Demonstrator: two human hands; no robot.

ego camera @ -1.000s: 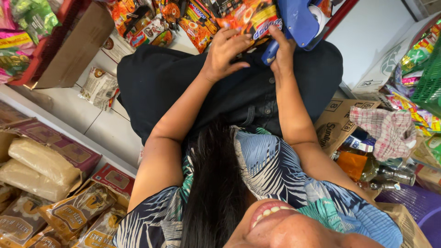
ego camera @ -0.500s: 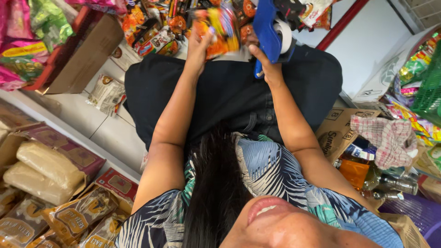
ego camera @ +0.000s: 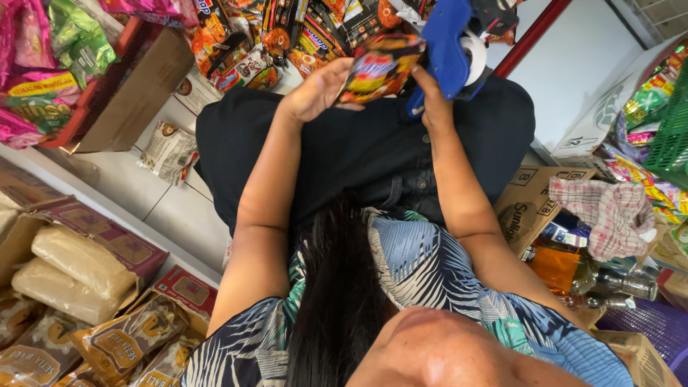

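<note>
My left hand (ego camera: 315,89) holds a small orange and dark snack packet (ego camera: 380,68) above my lap, tilted toward the right. My right hand (ego camera: 431,100) grips the handle of a blue label gun (ego camera: 450,43) with a white roll on its side. The gun's head sits right beside the packet, touching or nearly touching its edge. Both hands are over my dark trousers (ego camera: 373,143). A heap of similar snack packets (ego camera: 287,36) lies just beyond my knees.
An open cardboard box (ego camera: 122,93) stands at the upper left. Boxes of tan packets (ego camera: 72,265) fill the lower left. On the right are a cardboard box (ego camera: 527,201), a checked cloth (ego camera: 609,215), bottles (ego camera: 616,283) and a green basket (ego camera: 670,136).
My left hand lifted a packet from the heap, swung it left and up, then brought it back against the label gun. My right hand kept hold of the gun with small shifts.
</note>
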